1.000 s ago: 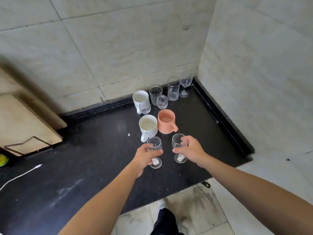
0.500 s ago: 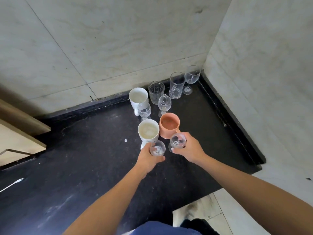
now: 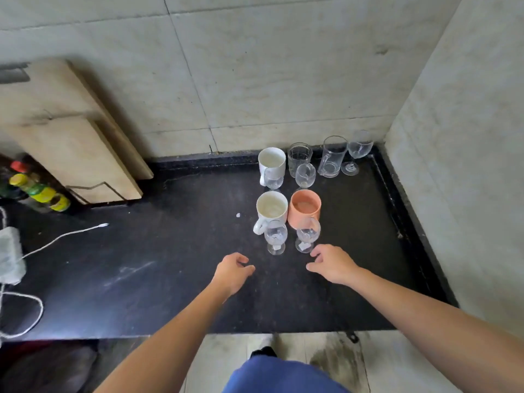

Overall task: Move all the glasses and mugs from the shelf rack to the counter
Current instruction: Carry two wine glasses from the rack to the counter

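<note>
On the black counter (image 3: 175,259) stand two small stemmed glasses, the left one (image 3: 275,236) and the right one (image 3: 307,234), side by side. Behind them are a white mug (image 3: 271,209) and an orange mug (image 3: 305,207). Further back sit another white mug (image 3: 271,161), two more small stemmed glasses (image 3: 305,175), a patterned tumbler (image 3: 299,156), a tall glass mug (image 3: 332,156) and a wine glass (image 3: 357,151). My left hand (image 3: 233,275) hovers empty just left of the near glasses. My right hand (image 3: 331,265) is empty, fingers apart, just in front of the right glass.
Wooden boards (image 3: 65,137) lean against the back wall at left, with bottles (image 3: 39,191) beside them. A white cable (image 3: 59,239) and a white adapter (image 3: 10,255) lie on the counter's left side. Tiled walls close the corner at back and right.
Both hands set the two small stemmed glasses down in front of the mugs, let go and drew back towards me. The head view pulled back and turned left.
</note>
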The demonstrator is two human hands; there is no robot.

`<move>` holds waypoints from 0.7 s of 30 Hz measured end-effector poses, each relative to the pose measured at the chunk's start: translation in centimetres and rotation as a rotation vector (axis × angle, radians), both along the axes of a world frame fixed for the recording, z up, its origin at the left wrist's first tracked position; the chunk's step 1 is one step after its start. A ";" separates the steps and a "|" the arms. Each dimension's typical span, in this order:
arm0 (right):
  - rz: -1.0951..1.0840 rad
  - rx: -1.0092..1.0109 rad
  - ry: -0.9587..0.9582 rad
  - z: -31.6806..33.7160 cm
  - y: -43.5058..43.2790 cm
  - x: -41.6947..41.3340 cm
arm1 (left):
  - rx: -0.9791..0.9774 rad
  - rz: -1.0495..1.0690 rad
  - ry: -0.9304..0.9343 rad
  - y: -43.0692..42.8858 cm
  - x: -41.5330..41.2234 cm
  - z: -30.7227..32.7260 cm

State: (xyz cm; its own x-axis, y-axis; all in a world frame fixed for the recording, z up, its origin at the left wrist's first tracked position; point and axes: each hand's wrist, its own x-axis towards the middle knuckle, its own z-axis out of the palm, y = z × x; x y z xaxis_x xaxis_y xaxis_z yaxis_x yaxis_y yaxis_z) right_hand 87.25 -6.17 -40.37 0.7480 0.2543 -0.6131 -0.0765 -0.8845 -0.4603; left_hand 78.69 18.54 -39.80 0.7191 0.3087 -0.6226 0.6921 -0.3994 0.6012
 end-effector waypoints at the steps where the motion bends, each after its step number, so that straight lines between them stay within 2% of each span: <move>1: 0.100 -0.015 -0.020 0.5 0.4 -0.5 | 0.023 0.033 -0.007 -0.1 -1.7 0.4; 5: 0.483 -0.012 -0.138 2.5 3.5 -3.5 | 0.115 0.113 0.003 -0.4 -10.2 1.7; 10: 0.859 0.074 -0.251 5.0 10.4 -10.5 | 0.251 0.274 -0.006 0.8 -22.1 4.9; 14: 1.135 0.134 -0.283 7.0 16.4 -18.9 | 0.316 0.519 0.004 1.7 -32.7 7.2; 21: 1.545 0.236 -0.393 8.6 23.4 -36.9 | 0.412 0.825 0.032 0.3 -52.7 8.5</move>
